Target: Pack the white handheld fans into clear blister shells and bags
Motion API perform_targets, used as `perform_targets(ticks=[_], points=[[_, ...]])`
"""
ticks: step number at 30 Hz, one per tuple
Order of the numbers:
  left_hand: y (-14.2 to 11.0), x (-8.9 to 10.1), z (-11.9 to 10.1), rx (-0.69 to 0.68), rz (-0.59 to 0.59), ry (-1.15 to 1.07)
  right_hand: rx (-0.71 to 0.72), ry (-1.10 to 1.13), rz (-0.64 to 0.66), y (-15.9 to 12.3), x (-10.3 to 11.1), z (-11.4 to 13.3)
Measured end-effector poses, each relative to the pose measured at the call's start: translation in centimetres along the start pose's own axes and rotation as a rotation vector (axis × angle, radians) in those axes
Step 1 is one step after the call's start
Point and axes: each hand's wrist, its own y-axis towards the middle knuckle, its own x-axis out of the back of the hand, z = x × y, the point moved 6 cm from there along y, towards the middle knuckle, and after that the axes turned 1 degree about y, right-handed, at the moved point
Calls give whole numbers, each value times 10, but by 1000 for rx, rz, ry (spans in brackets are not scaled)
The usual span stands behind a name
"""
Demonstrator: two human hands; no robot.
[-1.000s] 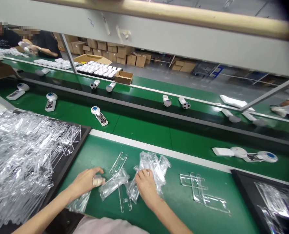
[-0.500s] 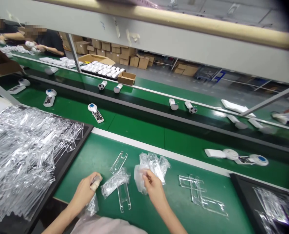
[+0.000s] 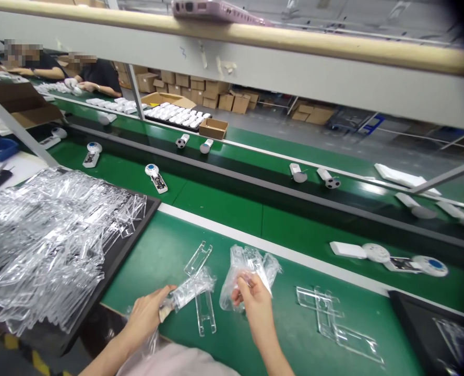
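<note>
My left hand [image 3: 147, 313] has its fingers closed at the near end of a bagged clear plastic piece [image 3: 192, 289]; a pale covering shows on its thumb. Loose clear film hangs below that wrist. Under and beside the bagged piece lie two bare clear plastic frames, one frame [image 3: 205, 316] nearer me and another frame [image 3: 198, 258] farther off. My right hand [image 3: 255, 300] is closed, pinching a thin clear plastic bag [image 3: 227, 292]. Just behind it rest several bagged pieces [image 3: 273, 266]. What lies inside its fingertips is partly hidden.
A black tray [image 3: 118, 266] heaped with clear frames stands left; another black tray [image 3: 415, 324] is at right. Several loose frames [image 3: 337, 324] lie on the green table. White devices [image 3: 156, 177] sit beyond the white strip, before a conveyor [image 3: 235, 172]. Co-workers [image 3: 98, 75] sit far left.
My left hand has moved right and forward to the bagged piece. My right hand stays at the clear bag, its grip slightly shifted. The view has turned a little to the left.
</note>
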Motion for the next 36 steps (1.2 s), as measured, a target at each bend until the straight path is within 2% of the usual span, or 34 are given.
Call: perform_targets(ticks=[4, 7, 9, 11, 14, 16, 19, 22, 25, 29, 31, 33, 36], points=[[9, -3, -3, -36, -106, -33, -88, 106, 22, -2, -3, -7], [9, 6, -13, -48, -142, -139, -130, 131, 85, -11, -7, -9], [4, 24, -27, -69, -149, -221, -123, 114, 122, -17, -9, -8], [-1, 52, -50, -135, -132, -233, -58, 33, 187, -21, -14, -1], [-6, 98, -84, -247, -63, -127, 173, -198, 209, -23, -22, 17], [-3, 122, -98, -289, 20, -91, 309, -307, 184, -24, -29, 28], [4, 143, -107, -315, 151, -93, 355, -304, 185, -27, -42, 34], [11, 154, -108, -309, 176, -49, 378, -258, 199, -30, -55, 40], [12, 155, -112, -360, 176, -59, 405, -193, 215, -29, -65, 51], [4, 146, -126, -484, 103, -195, 258, 47, 215, -19, -78, 60], [2, 133, -134, -538, 74, -218, 173, 217, 237, -17, -85, 60], [4, 114, -139, -525, 77, -221, 133, 316, 237, -17, -84, 56], [15, 77, -144, -471, 184, -232, 111, 253, 234, -21, -61, 31]])
